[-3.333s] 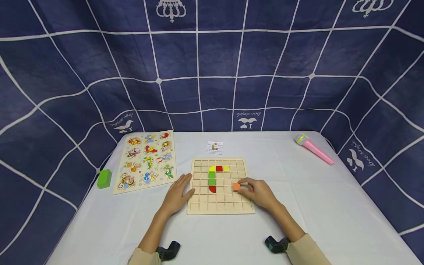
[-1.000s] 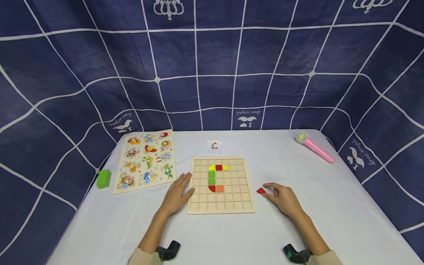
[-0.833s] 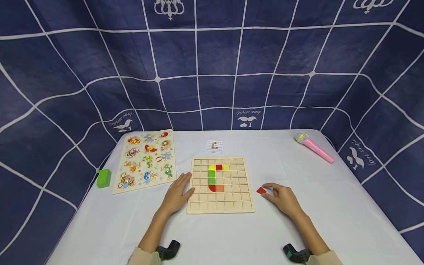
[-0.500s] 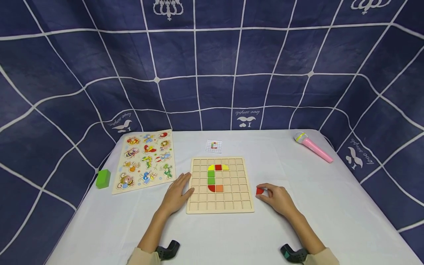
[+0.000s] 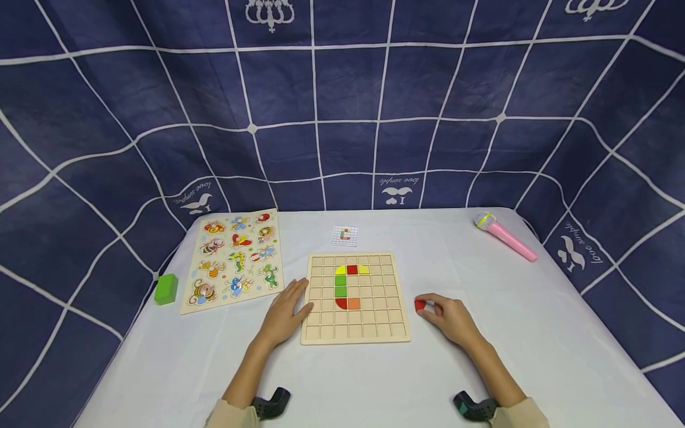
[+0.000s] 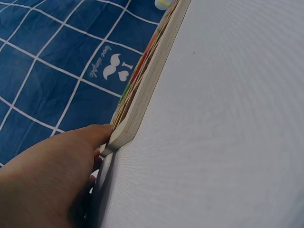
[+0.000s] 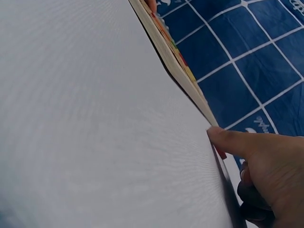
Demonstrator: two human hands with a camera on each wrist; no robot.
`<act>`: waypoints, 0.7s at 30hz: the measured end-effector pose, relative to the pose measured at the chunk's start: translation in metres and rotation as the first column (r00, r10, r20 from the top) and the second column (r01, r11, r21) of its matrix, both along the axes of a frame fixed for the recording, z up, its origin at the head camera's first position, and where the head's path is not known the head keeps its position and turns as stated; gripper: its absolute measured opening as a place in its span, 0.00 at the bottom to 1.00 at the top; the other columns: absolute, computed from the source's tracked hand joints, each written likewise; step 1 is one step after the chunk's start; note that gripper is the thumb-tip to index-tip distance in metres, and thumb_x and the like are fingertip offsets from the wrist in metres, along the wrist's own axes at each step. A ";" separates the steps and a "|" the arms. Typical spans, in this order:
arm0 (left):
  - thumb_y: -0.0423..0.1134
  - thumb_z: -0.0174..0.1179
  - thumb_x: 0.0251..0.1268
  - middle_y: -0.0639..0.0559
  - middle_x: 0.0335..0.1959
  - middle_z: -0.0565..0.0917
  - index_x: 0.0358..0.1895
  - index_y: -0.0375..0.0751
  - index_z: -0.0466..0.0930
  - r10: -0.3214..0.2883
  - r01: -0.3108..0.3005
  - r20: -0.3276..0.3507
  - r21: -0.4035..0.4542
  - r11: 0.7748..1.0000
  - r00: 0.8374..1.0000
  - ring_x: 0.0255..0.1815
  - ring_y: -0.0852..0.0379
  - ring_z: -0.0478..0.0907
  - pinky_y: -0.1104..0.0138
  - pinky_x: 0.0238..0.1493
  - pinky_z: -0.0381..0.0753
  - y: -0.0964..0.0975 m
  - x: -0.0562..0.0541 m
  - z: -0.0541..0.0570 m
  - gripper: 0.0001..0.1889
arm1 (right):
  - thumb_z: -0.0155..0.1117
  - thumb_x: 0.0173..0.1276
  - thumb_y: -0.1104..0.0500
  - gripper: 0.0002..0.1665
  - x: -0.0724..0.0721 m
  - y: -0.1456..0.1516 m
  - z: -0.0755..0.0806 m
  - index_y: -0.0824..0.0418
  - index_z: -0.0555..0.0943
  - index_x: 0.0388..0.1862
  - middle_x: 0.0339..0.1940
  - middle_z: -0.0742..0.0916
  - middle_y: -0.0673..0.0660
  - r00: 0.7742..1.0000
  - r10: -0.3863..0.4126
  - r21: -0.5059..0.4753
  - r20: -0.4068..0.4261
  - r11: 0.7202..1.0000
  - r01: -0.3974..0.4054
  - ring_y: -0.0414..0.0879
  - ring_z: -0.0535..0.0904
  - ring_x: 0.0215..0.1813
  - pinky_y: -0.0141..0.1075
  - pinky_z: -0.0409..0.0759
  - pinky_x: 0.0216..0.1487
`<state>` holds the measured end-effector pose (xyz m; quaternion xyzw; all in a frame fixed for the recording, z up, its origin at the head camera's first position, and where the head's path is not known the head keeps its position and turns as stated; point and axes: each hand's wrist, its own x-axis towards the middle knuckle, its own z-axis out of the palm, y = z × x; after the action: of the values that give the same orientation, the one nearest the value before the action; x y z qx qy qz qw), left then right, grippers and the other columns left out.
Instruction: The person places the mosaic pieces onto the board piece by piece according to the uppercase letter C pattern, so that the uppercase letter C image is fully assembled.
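In the head view a wooden grid board (image 5: 379,328) lies flat on the table. My left hand (image 5: 282,316) rests at its left edge, fingers stretched along the side; in the left wrist view the thumb (image 6: 97,134) lies on the board's corner. Set in the grid are a red square tile (image 5: 352,270) between two yellow rounded tiles, two green square tiles (image 5: 341,286), a red rounded tile (image 5: 341,304) and an orange square tile (image 5: 354,304). Right of the board, my right hand (image 5: 451,319) pinches a red tile (image 5: 420,305) between thumb and fingers, partly covering its outline.
A small pattern card (image 5: 345,236) lies behind the board. To the left are an insect peg puzzle (image 5: 251,248) and a green block (image 5: 166,289). A pink toy microphone (image 5: 511,241) lies at the back right. Dark blue cloth (image 5: 353,148) hangs behind the table.
The orange tile, earlier in my right hand over the board, now sits beside the red rounded tile. My right hand has moved right and turned a red tile in its fingers. The left hand stays put.
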<state>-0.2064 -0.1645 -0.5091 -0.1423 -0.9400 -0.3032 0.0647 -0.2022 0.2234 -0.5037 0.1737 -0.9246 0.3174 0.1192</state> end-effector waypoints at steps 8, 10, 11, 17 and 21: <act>0.48 0.53 0.66 0.46 0.69 0.62 0.69 0.39 0.59 0.008 -0.008 0.014 -0.006 1.000 1.000 0.71 0.45 0.51 0.50 0.68 0.49 0.000 0.000 0.002 0.31 | 0.71 0.54 0.48 0.16 0.001 -0.004 -0.001 0.52 0.83 0.41 0.09 0.64 0.40 1.000 -0.010 0.021 -0.017 1.000 0.010 0.32 0.55 0.13 0.26 0.54 0.13; 0.48 0.53 0.66 0.46 0.69 0.62 0.69 0.40 0.59 0.011 -0.011 0.025 -0.009 1.000 1.000 0.71 0.45 0.50 0.50 0.68 0.48 0.000 0.000 0.002 0.31 | 0.72 0.54 0.50 0.16 0.001 -0.004 -0.001 0.53 0.84 0.41 0.09 0.65 0.40 1.000 -0.013 0.020 -0.028 1.000 0.013 0.32 0.55 0.13 0.26 0.54 0.13; 0.48 0.53 0.66 0.46 0.69 0.62 0.69 0.40 0.59 0.011 -0.011 0.027 -0.009 1.000 1.000 0.71 0.45 0.50 0.50 0.68 0.48 0.000 0.000 0.002 0.31 | 0.72 0.53 0.51 0.16 0.001 -0.003 -0.001 0.53 0.84 0.41 0.09 0.65 0.40 0.999 -0.019 0.017 -0.033 1.000 0.019 0.32 0.55 0.13 0.26 0.54 0.13; 0.49 0.53 0.67 0.47 0.69 0.61 0.69 0.41 0.58 0.017 -0.017 0.050 -0.012 1.000 0.999 0.72 0.46 0.49 0.51 0.69 0.47 0.000 -0.001 0.002 0.31 | 0.73 0.51 0.51 0.21 0.001 0.001 0.000 0.56 0.83 0.44 0.09 0.64 0.40 0.997 -0.077 0.037 -0.026 0.996 0.078 0.33 0.55 0.14 0.27 0.54 0.14; 0.49 0.53 0.67 0.48 0.70 0.60 0.70 0.42 0.58 0.021 -0.020 0.062 -0.020 1.000 0.998 0.72 0.47 0.49 0.51 0.69 0.46 0.001 -0.001 0.003 0.32 | 0.73 0.51 0.48 0.23 0.002 0.003 0.000 0.56 0.83 0.44 0.09 0.64 0.40 0.995 -0.102 0.060 0.003 0.993 0.102 0.33 0.55 0.14 0.27 0.54 0.14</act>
<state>-0.2069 -0.1632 -0.5063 -0.1237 -0.9460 -0.2975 0.0369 -0.2003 0.2266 -0.5038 0.1288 -0.9416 0.2837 0.1274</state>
